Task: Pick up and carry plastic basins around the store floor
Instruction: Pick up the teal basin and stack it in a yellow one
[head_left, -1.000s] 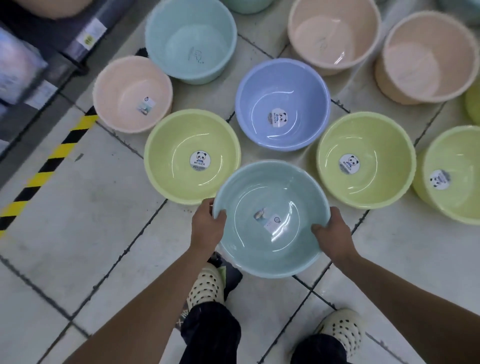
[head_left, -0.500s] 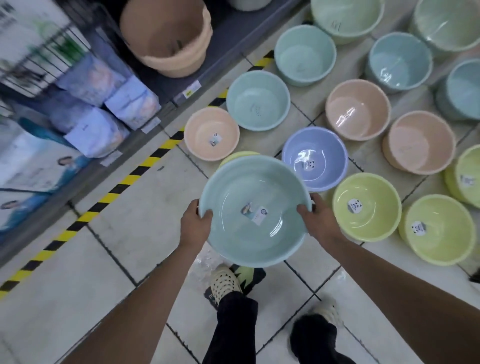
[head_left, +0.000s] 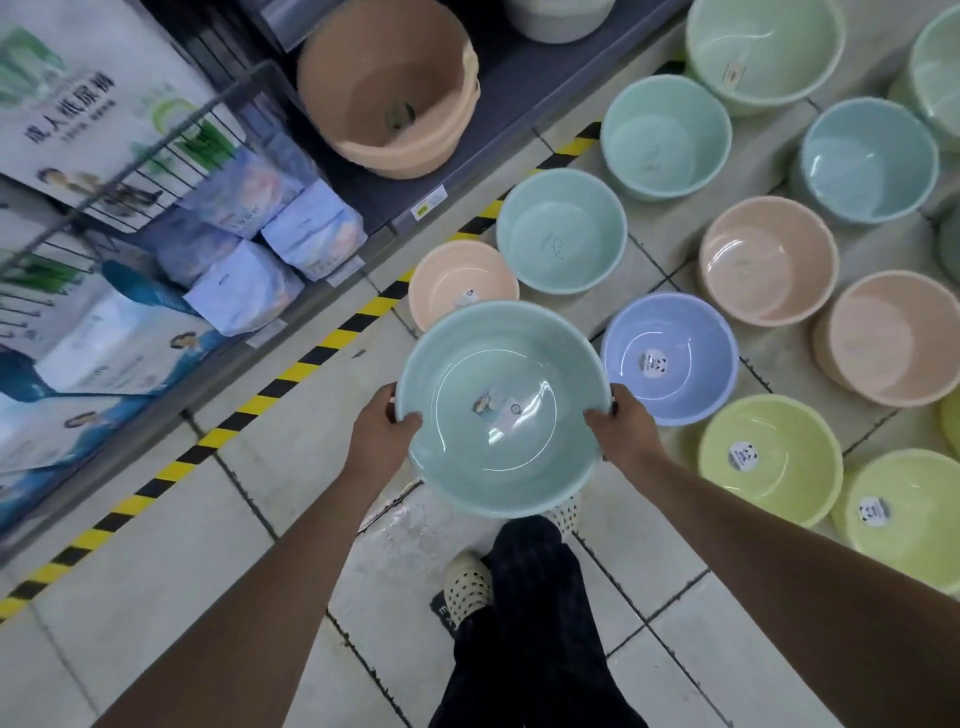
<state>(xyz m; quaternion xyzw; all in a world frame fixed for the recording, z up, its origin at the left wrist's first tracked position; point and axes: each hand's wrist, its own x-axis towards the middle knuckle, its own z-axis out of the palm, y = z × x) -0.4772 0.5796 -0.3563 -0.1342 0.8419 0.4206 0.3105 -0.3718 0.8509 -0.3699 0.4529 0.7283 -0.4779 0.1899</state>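
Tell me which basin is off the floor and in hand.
The pale teal basin at centre, its rim gripped by the left hand and the right hand. The others sit on the floor or the shelf.

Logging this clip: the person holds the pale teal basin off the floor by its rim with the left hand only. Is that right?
Not quite. The head view shows both hands on it: the left hand grips the rim of the pale teal basin on one side and the right hand grips the opposite side. The rest holds: it is off the floor.
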